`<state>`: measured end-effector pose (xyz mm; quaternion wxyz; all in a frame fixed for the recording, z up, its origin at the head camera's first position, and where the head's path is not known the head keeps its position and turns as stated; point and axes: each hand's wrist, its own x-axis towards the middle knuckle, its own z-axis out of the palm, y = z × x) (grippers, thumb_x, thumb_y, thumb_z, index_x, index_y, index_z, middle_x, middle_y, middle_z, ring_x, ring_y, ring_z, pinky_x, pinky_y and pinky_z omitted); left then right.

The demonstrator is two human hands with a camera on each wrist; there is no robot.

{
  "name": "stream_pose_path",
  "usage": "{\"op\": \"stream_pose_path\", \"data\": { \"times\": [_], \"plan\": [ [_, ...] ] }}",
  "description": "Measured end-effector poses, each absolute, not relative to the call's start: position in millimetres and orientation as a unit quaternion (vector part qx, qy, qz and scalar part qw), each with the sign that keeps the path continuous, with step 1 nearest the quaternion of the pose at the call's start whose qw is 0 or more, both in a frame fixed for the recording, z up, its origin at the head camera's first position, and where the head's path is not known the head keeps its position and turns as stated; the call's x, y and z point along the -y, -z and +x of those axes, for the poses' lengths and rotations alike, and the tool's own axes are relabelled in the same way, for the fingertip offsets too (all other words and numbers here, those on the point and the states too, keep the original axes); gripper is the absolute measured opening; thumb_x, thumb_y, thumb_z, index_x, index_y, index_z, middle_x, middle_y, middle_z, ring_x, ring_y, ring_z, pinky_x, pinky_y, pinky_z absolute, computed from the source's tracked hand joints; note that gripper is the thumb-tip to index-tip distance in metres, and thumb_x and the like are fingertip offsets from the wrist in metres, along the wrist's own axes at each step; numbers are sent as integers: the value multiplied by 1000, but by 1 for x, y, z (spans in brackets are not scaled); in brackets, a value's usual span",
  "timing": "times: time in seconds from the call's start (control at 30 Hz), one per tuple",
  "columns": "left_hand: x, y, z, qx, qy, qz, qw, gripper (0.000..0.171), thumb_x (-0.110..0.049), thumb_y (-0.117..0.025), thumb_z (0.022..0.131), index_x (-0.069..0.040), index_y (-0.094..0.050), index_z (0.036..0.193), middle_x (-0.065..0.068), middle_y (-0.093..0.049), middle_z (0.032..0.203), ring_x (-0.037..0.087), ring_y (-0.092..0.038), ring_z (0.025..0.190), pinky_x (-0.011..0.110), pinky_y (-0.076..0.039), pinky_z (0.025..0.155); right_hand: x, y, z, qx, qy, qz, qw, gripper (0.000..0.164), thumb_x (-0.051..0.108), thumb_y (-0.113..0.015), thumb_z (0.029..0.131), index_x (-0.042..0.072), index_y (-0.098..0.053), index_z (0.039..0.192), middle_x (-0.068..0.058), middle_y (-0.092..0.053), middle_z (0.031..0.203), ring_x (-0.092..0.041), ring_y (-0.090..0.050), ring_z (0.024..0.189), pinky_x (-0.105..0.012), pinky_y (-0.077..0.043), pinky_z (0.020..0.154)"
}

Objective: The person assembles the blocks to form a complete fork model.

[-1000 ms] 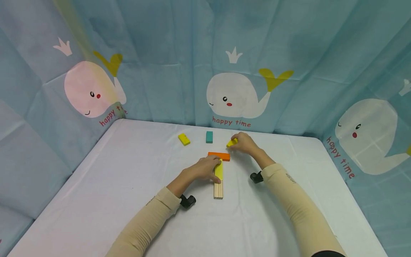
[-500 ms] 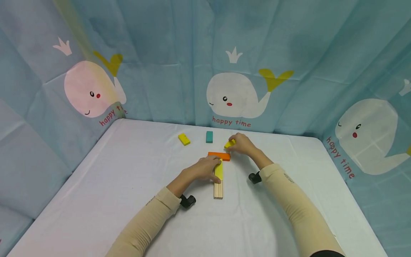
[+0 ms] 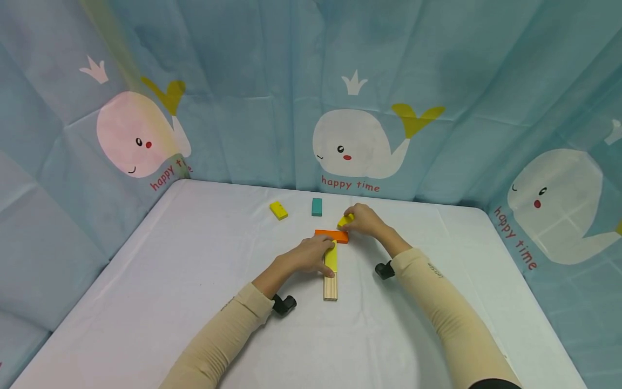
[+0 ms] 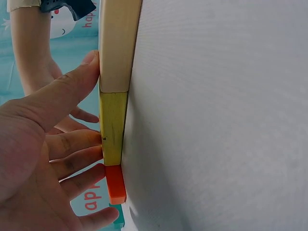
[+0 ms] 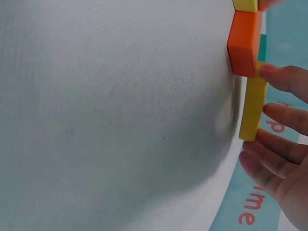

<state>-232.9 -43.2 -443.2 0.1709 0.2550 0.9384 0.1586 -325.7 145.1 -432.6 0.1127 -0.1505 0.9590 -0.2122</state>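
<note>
A plain wooden block (image 3: 330,289), a yellow block (image 3: 332,259) and a crosswise orange block (image 3: 335,235) form a T shape on the white table in the head view. Over this row lies my left hand (image 3: 305,255); its thumb touches the wooden block and its outstretched fingers touch the yellow block (image 4: 111,127) and the orange end (image 4: 114,184). My right hand (image 3: 366,220) pinches a second yellow block (image 3: 344,220) between thumb and fingers. That block (image 5: 253,108) is close to the end of the orange block (image 5: 243,43); whether they touch is unclear.
A teal block (image 3: 317,207) lies behind the orange one. Farther left on the white table (image 3: 204,243) is another yellow block (image 3: 278,210) with small marks on top. A blue whale-print curtain (image 3: 233,140) hangs behind the table.
My right hand has brought its yellow block leftward and slightly nearer, toward the orange block. My left hand and the row of blocks look unmoved.
</note>
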Motion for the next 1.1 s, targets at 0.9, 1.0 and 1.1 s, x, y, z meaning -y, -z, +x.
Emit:
{"op": "stream_pose_path", "data": {
  "times": [0.9, 1.0, 1.1],
  "plan": [
    [43, 444, -232, -940, -159, 254, 164, 79, -45, -81, 76, -10, -50, 141, 7, -45, 148, 22, -45, 131, 41, -40, 112, -146, 439, -327, -960, 191, -172, 110, 43, 29, -73, 86, 1, -68, 119, -15, -68, 114, -26, -58, 99, -41, -51, 97],
    [44, 444, -232, -940, -162, 252, 165, 79, -44, -81, 76, -10, -50, 141, 7, -44, 149, 23, -45, 132, 41, -39, 112, -146, 439, -327, -959, 197, -167, 114, 41, 26, -72, 87, 0, -68, 119, -16, -68, 116, -27, -58, 100, -41, -51, 97],
    [44, 444, -233, -940, -163, 250, 167, 80, -44, -81, 76, -10, -50, 141, 7, -45, 149, 23, -44, 133, 42, -39, 113, -145, 440, -327, -958, 207, -157, 120, 39, 23, -70, 88, 0, -68, 119, -16, -68, 119, -28, -59, 105, -42, -51, 98]
  ]
}}
